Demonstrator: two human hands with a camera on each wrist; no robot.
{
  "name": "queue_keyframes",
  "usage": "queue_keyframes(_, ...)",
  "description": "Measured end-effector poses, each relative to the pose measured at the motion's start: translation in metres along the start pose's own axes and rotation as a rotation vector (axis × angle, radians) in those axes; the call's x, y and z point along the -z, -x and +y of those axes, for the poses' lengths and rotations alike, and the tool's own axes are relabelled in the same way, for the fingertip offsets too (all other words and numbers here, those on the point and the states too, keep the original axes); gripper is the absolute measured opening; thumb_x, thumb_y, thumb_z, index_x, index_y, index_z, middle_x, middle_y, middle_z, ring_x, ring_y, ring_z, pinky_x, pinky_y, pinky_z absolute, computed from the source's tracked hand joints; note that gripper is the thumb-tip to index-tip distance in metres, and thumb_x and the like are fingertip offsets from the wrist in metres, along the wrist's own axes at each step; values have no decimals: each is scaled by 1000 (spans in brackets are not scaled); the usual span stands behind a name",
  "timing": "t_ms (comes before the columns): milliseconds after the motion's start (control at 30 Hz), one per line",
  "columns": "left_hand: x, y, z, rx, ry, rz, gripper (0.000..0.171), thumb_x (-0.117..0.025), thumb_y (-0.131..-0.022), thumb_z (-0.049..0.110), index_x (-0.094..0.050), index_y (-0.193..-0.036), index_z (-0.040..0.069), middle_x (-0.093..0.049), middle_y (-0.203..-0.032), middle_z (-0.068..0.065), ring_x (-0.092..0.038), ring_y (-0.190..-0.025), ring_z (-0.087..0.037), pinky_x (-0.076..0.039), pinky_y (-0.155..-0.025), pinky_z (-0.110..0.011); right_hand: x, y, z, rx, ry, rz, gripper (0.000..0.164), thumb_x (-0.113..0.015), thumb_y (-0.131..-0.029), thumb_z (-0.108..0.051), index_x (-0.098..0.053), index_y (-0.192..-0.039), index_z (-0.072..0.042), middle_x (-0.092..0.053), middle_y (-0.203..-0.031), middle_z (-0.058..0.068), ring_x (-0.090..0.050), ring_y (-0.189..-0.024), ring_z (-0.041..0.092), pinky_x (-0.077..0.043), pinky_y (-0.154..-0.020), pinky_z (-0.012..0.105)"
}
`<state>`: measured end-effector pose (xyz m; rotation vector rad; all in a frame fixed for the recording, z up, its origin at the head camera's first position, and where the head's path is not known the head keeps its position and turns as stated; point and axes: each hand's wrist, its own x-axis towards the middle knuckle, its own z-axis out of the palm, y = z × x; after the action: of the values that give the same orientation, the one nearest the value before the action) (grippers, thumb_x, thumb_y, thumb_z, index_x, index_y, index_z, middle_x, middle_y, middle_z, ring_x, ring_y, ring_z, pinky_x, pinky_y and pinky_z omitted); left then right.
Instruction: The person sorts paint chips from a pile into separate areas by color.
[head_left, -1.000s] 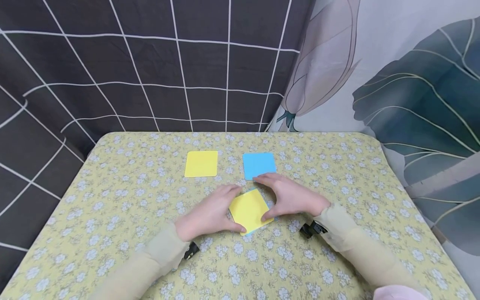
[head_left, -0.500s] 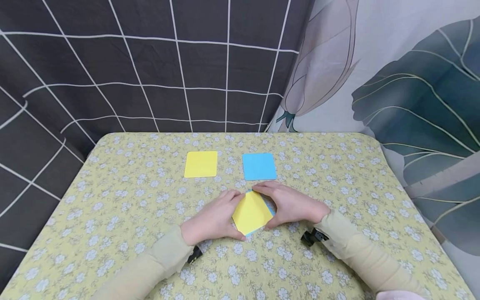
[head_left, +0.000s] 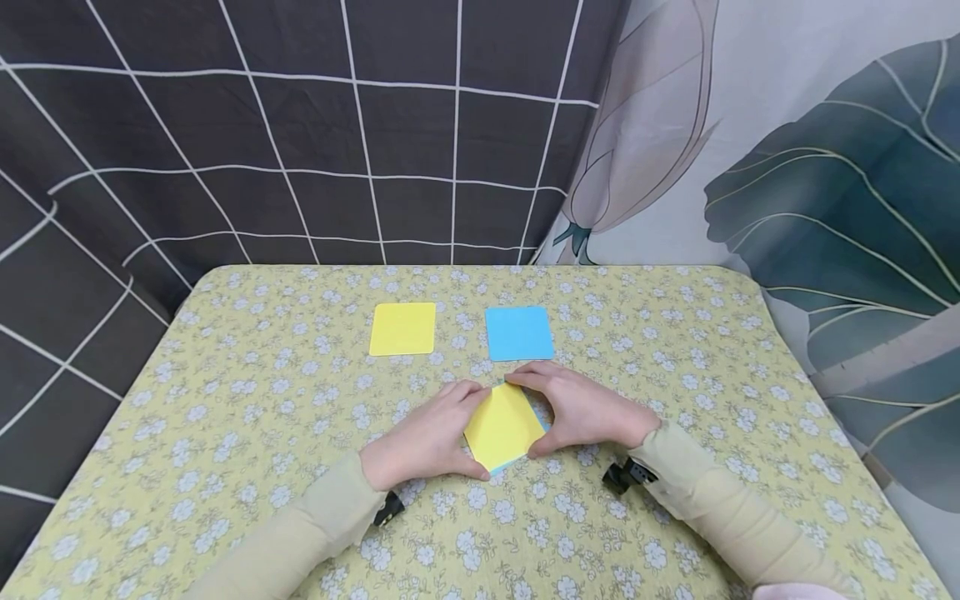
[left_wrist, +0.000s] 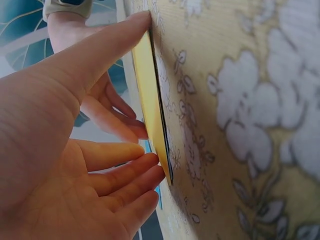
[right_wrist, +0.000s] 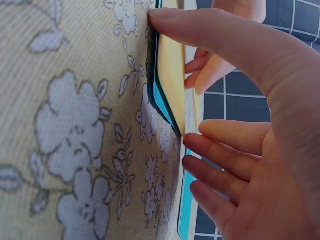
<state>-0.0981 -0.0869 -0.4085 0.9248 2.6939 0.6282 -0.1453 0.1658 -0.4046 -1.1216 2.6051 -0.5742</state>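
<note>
A square yellow card (head_left: 504, 427) lies over a blue card (right_wrist: 160, 92) near the middle of the table, turned at an angle. The blue one shows only as a thin strip along the lower and right edges. My left hand (head_left: 431, 433) spans the stack's left side, thumb at the near corner and fingertips at the far one. On the opposite side, my right hand (head_left: 581, 406) holds the stack the same way, its thumb at the right corner and its fingers at the back. The fingertips of both hands come close together at the far end.
Behind the hands, another yellow card (head_left: 402, 328) and another blue card (head_left: 519, 333) lie flat side by side. A flowered yellow cloth (head_left: 225, 400) covers the table. A dark gridded curtain (head_left: 300, 125) hangs behind, with a leaf-patterned one (head_left: 847, 208) to the right.
Both hands have closed in on the stack, and it has shifted slightly. The right hand has drawn back from the rear blue card. In the last half second hardly anything moved.
</note>
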Motion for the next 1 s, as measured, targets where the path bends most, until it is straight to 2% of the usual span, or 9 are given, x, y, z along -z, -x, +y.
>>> queue_keyframes(200,0,0,-4,6,6,17,115,-90,-69,56,-38,-153,-3,-44,-151,-14,-43,-135,-28,-41,-111,-40,0,1,1,3,-8,33,102,-95,-65,-47,-51,-149,-8,-48,-150,8,-48,-133,26,-45,-107,43)
queue_keyframes(367,1,1,-7,21,26,46,117,-91,-67,56,-38,-153,-4,-44,-150,-15,-43,-135,-28,-41,-112,-40,0,-1,1,6,-20,61,101,-94,-66,-48,-51,-149,-8,-50,-146,5,-50,-130,23,-47,-106,41)
queue_keyframes(533,3,1,-9,29,35,73,114,-93,-67,52,-40,-151,-4,-47,-148,-14,-46,-132,-26,-42,-110,-38,1,-3,2,17,-15,93,101,-93,-67,-51,-52,-149,-9,-52,-143,3,-52,-127,21,-47,-105,40)
queue_keyframes(1000,12,1,-11,31,24,95,114,-95,-69,40,-34,-154,-6,-41,-154,-18,-40,-141,-30,-35,-115,-41,4,-10,-2,-2,-11,114,102,-93,-66,-51,-52,-149,-8,-48,-144,1,-51,-126,18,-47,-105,38)
